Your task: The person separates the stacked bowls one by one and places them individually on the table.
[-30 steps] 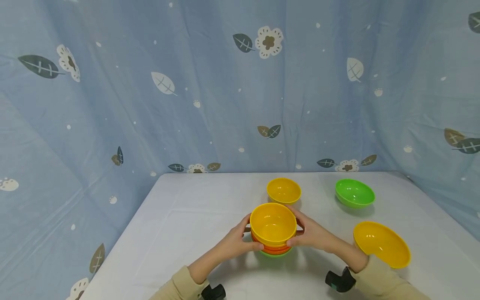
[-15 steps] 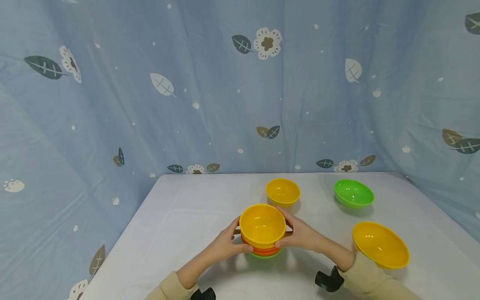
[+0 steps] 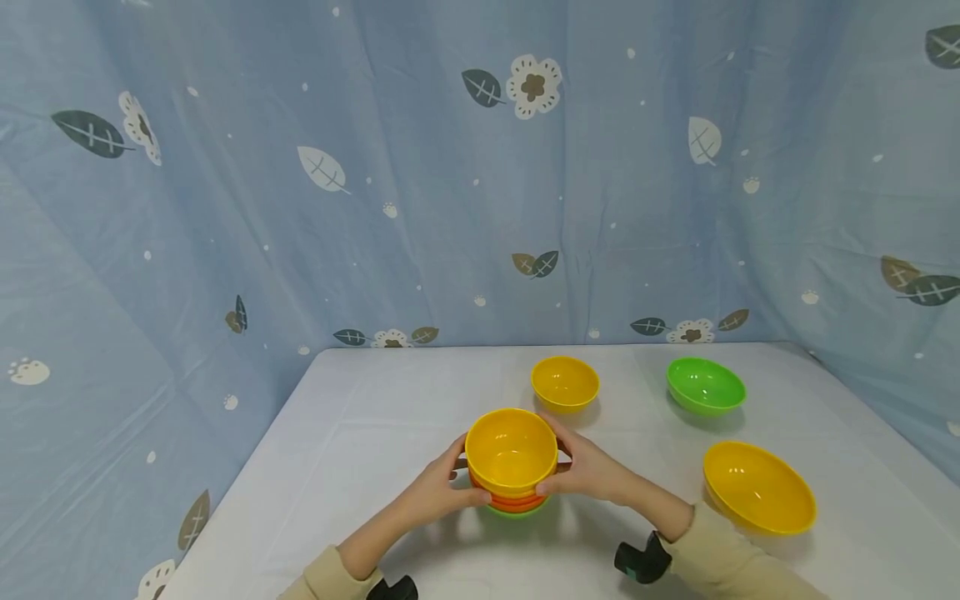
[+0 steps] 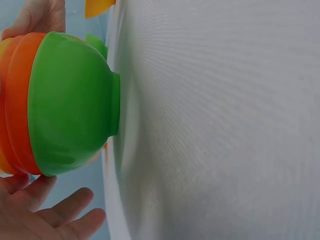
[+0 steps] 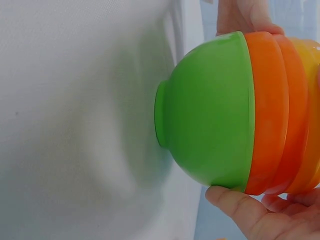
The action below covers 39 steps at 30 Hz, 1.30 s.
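Observation:
Both hands hold a stack of nested bowls from its two sides. On top is a yellow bowl [image 3: 512,450]; orange bowls [image 5: 270,115] sit below it, and a green bowl [image 5: 210,112] forms the bottom. My left hand [image 3: 431,497] grips the left side, its thumb along the front. Opposite it, my right hand [image 3: 596,472] grips the right side with its thumb at the front too. In the left wrist view some left fingers [image 4: 75,205] spread away from the bowls. The stack is upright, its foot very close to the cloth; whether it touches, I cannot tell.
Behind the stack stands a single yellow bowl [image 3: 565,383]. A green bowl [image 3: 707,386] is at the back right, and a wider yellow bowl [image 3: 759,487] lies nearer, by the right forearm. White cloth covers the table [image 3: 375,433]; a blue patterned curtain [image 3: 420,167] hangs behind.
Both hands have moved left together with the bowl stack, keeping the same grip. The other bowls stay where they were.

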### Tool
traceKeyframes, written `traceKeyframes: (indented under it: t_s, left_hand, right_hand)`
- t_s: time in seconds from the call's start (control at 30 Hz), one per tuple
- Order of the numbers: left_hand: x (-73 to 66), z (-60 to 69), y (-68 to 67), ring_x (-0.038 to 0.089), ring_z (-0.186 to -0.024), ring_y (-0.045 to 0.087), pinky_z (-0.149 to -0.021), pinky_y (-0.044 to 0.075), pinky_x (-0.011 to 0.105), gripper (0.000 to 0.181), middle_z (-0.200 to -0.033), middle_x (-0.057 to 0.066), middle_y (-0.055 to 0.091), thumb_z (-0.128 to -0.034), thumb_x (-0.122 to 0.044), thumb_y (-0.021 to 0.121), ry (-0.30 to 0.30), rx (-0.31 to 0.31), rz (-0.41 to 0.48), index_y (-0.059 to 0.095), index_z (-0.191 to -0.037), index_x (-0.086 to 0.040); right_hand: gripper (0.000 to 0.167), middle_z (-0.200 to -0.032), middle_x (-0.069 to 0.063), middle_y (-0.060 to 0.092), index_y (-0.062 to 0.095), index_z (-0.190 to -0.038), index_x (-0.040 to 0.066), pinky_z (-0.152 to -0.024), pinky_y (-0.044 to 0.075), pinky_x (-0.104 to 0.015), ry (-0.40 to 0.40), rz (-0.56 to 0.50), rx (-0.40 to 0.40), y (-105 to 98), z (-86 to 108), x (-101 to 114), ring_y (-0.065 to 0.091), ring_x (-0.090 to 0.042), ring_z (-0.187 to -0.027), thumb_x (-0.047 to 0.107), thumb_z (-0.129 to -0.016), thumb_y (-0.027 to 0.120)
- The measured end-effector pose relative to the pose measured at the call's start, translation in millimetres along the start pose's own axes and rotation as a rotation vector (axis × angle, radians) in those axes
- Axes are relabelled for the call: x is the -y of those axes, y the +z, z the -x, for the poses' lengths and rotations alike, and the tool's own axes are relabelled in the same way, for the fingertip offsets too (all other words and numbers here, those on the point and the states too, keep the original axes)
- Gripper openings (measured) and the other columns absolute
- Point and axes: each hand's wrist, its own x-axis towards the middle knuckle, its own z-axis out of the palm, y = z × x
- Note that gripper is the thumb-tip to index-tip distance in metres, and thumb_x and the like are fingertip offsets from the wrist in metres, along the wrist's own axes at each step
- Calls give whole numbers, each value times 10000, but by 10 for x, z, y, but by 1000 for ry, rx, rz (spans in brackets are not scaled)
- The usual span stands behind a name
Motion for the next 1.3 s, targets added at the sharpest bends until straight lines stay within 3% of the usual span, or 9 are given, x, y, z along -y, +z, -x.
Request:
traceKeyframes:
  t_s: [0.23,0.47,0.7,1.0,1.3]
  left_hand:
    - [0,26,-36,346,-1174,468,-942,387,551,920,-1409,144,375,-769,-486,681,-13,0,3,195,-1458,-120]
    - [35,24,-29,346,-1177,467,-939,385,558,900,-1408,133,377,-777,-495,669,3,8,5,205,-1456,-130]
    - [42,22,-25,343,-1177,470,-940,376,570,897,-1422,141,356,-782,-497,661,18,15,10,200,-1457,-127]
    - [24,37,-34,352,-1174,469,-927,386,572,894,-1424,143,355,-784,-476,671,9,7,1,195,-1459,-135]
    - [36,36,-36,340,-1199,458,-948,377,551,893,-1420,147,352,-786,-454,680,25,5,5,201,-1453,-103]
  right_hand:
    - [985,-1462,-162,269,118,-1461,30,-950,441,-405,18,10,-2,39,-24,6,353,-349,-1268,333,-761,742]
    - [1096,-1491,-216,173,60,-1458,-7,-1029,288,-550,-1,68,-43,105,-23,30,286,-390,-1311,381,-717,769]
    - [1105,-1475,-216,199,123,-1445,-22,-1008,332,-535,-24,131,-107,178,-59,82,316,-382,-1281,386,-672,799]
    - [1094,-1489,-211,184,182,-1439,-19,-1023,304,-537,-28,211,-169,198,-60,130,269,-387,-1320,394,-646,812]
    - [1088,-1492,-208,183,179,-1447,23,-1008,296,-580,-51,244,-215,64,-2,379,270,-403,-1315,385,-644,817]
